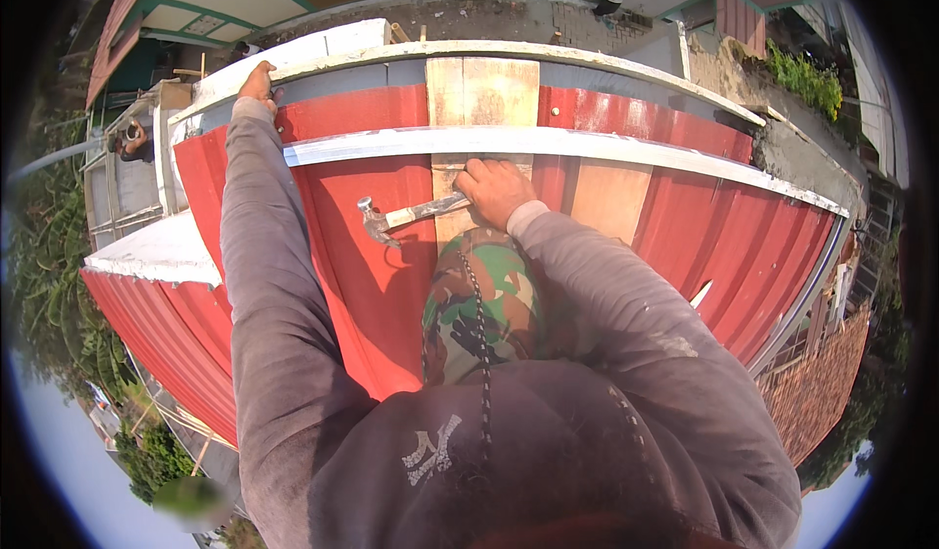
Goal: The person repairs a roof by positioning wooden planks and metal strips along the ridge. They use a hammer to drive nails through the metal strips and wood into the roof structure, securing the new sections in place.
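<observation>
In the head view, I have the right fingers (pixel 473 175) curled closed around the end of the handle of a hammer (pixel 411 213), knuckles up, over a wooden board (pixel 482 89). The hammer stretches out to the left of these fingers, its head farthest from them, claw turned toward the wearer, its shadow falling on the red corrugated sheeting (pixel 377 304). Just beyond the fingers, a pale metal strip (pixel 548 142) runs crosswise over board and sheeting; a second, shorter wooden board (pixel 611 200) shows to their right. A knee in camouflage trousers (pixel 479 299) is just on the near side of them. I see the left fingers (pixel 262 68) farther out and well to the left, at a whitish ledge (pixel 606 58); how tightly they are bent over it I cannot tell.
</observation>
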Available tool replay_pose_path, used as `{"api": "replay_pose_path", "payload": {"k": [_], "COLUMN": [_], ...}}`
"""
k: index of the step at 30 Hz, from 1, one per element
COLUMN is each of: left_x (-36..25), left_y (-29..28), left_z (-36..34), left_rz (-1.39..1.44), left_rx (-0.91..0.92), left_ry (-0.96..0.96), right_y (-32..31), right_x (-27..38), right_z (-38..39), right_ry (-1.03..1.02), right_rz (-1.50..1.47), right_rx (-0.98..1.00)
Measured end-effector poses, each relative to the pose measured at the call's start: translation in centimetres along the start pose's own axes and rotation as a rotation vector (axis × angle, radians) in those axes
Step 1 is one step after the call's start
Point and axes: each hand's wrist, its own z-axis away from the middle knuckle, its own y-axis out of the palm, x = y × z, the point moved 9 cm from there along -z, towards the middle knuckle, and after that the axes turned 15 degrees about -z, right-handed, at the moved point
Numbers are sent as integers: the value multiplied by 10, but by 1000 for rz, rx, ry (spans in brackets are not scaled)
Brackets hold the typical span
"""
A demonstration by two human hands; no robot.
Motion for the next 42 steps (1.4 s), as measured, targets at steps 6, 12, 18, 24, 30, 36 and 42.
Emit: {"api": "replay_pose_path", "payload": {"k": [6,12,18,24,30,36,42], "left_x": [16,18,6,13,36,20,18], "left_y": [-16,-17,-9,-2,-56,-17,-21], "left_z": [-35,-46,-14,-25,-84,-28,-21], "left_rz": [-17,-24,-2,-77,-245,-226,-272], "left_rx": [20,62,36,-2,52,-12,98], "left_ry": [13,24,-11,-84,-9,-75,-70], "right_y": [2,8,3,-4,-6,-9,2], "right_x": [5,2,1,3,17,0,-3], "right_z": [-2,-5,-4,-4,-12,-4,-5], "right_ry": [-15,0,47,48,14,57,50], "right_rz": [-33,-57,-72,-82,-167,-151,-137], "right_rx": [17,24,-13,-24,-22,-40,-34]}}
